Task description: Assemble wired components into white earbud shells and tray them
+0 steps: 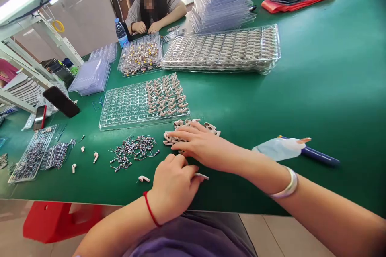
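My left hand (175,186), with a red cord at the wrist, is closed near the table's front edge. A pale earbud shell (202,176) sticks out between its thumb and fingers. Just above it, my right hand (208,146) lies palm down with fingers stretched over a pile of beige earbud shells (212,127), hiding part of the pile. To the left is a heap of small wired components (137,148). A single white earbud piece (144,178) lies below that heap. Beyond the hands, a clear tray (123,106) holds rows of shells in its right part.
Stacked filled trays (223,50) and a tray of mixed parts (141,56) stand farther back, before a seated person (155,8). At right lie a translucent glue bottle (279,149) and a blue tube (321,156). Phones (61,101) and a parts tray (33,154) are left.
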Demonstrator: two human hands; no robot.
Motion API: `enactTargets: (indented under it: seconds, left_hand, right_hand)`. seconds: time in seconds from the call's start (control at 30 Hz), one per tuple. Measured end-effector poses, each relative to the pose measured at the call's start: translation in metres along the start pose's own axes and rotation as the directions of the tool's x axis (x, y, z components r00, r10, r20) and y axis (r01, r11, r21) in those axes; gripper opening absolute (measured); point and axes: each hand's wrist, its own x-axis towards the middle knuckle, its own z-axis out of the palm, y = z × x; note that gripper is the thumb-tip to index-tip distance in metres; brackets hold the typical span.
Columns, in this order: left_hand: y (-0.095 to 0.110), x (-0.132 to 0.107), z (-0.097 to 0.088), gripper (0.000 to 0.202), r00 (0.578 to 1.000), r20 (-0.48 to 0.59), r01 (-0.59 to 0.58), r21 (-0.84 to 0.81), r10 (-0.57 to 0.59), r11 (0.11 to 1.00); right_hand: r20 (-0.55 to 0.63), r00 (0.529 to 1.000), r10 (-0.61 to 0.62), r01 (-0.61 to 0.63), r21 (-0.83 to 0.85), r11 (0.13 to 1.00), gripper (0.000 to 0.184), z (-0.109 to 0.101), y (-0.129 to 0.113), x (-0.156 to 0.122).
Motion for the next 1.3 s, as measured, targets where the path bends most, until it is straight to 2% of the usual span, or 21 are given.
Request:
enactTargets:
  seconds: [0.1,0.2,0.3,0.4,0.5,0.57,0.7,0.77,0.83,0.97,1.07,1.17,1.3]
  left_hand:
    - [-0.029,-0.005,-0.020,0.015,0.993,-0.082,0.093,0.025,-0.091,0.995]
    - [-0.062,-0.009,-0.040,0.017,0.968,-0.163,0.200,0.057,-0.189,0.978]
    - [-0.086,-0.010,-0.048,0.019,0.973,-0.121,0.208,0.078,-0.197,0.975]
    - [-0.094,-0.009,-0.046,0.023,0.988,-0.042,0.149,0.080,-0.146,0.986]
    - [-0.088,-0.008,-0.042,0.025,0.987,-0.088,0.136,0.023,-0.133,0.990]
    - [-0.078,-0.008,-0.043,0.027,0.988,-0.109,0.101,-0.117,-0.113,0.988]
    - [-0.056,-0.008,-0.049,0.027,0.998,0.030,0.055,-0.445,-0.047,0.894]
    - [-0.048,-0.007,-0.048,0.019,0.997,0.048,0.078,-0.502,-0.062,0.861]
    - [-0.043,-0.005,-0.045,0.013,0.995,0.021,0.092,-0.521,-0.094,0.848]
    - [-0.039,0.002,-0.039,0.012,0.992,-0.008,0.106,-0.490,-0.126,0.865]
    - [-0.037,0.011,-0.039,0.011,0.997,0.021,0.082,-0.353,-0.079,0.932]
    - [-0.036,0.021,-0.044,0.012,0.993,0.115,0.038,-0.213,-0.013,0.976]
    - [-0.035,0.030,-0.052,0.010,0.971,0.234,-0.008,-0.122,0.037,0.993]
  right_hand:
    - [0.007,0.999,0.041,-0.041,-0.015,0.999,0.025,-0.002,0.000,0.010]
    - [0.048,0.998,0.047,-0.047,-0.008,0.999,0.017,0.005,-0.010,0.031]
    - [0.107,0.993,0.040,-0.039,-0.003,0.999,0.008,0.015,-0.020,0.051]
    - [0.132,0.991,0.032,-0.035,0.021,0.999,0.011,0.019,-0.023,0.054]
    - [0.095,0.995,0.043,-0.051,0.078,0.996,0.014,0.012,-0.024,0.037]
    - [0.041,0.997,0.072,-0.077,0.133,0.988,0.017,0.004,-0.027,0.021]
    - [-0.087,0.985,0.147,-0.121,0.248,0.961,0.017,-0.008,-0.038,-0.008]
    - [-0.151,0.972,0.179,-0.129,0.296,0.947,0.015,-0.009,-0.044,-0.018]
    - [-0.217,0.953,0.213,-0.133,0.335,0.933,0.012,-0.007,-0.049,-0.025]
    - [-0.336,0.909,0.248,-0.120,0.358,0.926,0.011,0.001,-0.049,-0.029]
    - [-0.381,0.899,0.216,-0.093,0.316,0.944,0.014,0.005,-0.044,-0.029]
    - [-0.362,0.919,0.158,-0.072,0.240,0.968,0.018,0.005,-0.040,-0.028]
    - [-0.289,0.952,0.098,-0.057,0.147,0.988,0.028,-0.001,-0.037,-0.030]
